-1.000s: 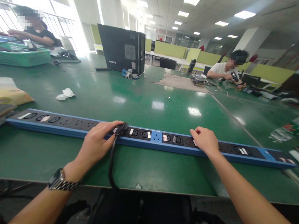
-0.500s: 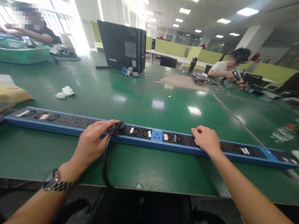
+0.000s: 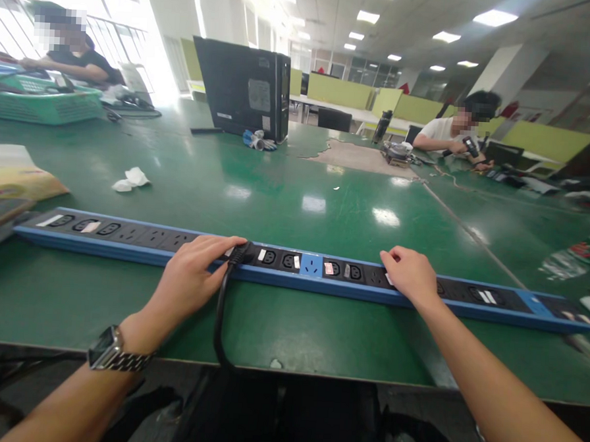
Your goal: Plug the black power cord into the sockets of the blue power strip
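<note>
Left hand (image 3: pixel 196 267) at a black, moulded plug (image 3: pixel 246 253)

It pinches the plug narrowly on a long, blue-and-black socket strip (image 3: pixel 311 267), which lies near the front edge of the glossy green surface (image 3: pixel 338 339). Farther right, the right hand (image 3: pixel 413 277) rests on the strip, fingers curled; whether it grips, I cannot tell. The step in hand seems to be handling the plug at the strip; the next move calls for steady bracing and a straight plug.

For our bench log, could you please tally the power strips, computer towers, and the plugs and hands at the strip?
Power strip: 1
Computer tower: 1
Plug: 1
Hands (left hand, right hand): 2
Total: 5
</note>
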`<act>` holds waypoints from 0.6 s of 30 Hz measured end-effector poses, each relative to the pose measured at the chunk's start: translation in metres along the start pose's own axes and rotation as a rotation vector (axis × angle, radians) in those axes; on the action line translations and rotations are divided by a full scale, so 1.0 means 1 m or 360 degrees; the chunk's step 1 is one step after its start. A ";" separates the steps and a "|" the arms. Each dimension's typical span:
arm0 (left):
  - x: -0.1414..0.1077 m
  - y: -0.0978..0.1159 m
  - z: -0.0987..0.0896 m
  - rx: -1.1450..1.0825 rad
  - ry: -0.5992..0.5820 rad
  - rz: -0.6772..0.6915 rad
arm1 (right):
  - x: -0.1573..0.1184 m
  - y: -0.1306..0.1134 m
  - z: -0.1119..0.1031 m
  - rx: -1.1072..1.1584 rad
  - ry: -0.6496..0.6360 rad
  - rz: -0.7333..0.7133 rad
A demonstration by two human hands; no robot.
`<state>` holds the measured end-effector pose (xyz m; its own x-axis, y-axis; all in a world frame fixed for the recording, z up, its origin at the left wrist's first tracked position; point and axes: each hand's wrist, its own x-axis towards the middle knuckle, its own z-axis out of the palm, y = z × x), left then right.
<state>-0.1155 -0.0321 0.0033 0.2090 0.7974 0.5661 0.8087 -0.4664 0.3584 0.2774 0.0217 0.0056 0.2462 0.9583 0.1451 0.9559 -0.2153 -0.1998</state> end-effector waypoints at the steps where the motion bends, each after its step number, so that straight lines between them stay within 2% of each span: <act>1: 0.000 0.001 -0.001 -0.0006 0.0004 0.0007 | 0.000 0.000 0.000 -0.0001 -0.0003 0.0001; 9: -0.001 -0.005 -0.002 0.0000 -0.0001 -0.0051 | -0.001 -0.001 -0.001 -0.0007 -0.0014 -0.0002; 13: -0.005 -0.007 -0.001 0.0029 -0.0071 0.0016 | -0.003 -0.003 -0.003 -0.0006 -0.0007 -0.0006; 18: -0.008 -0.009 0.003 0.0135 -0.0023 0.0085 | -0.003 -0.003 -0.003 -0.0012 -0.0009 -0.0006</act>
<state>-0.1226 -0.0328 -0.0068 0.2607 0.7780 0.5716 0.8397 -0.4749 0.2633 0.2742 0.0187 0.0090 0.2418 0.9602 0.1401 0.9579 -0.2132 -0.1922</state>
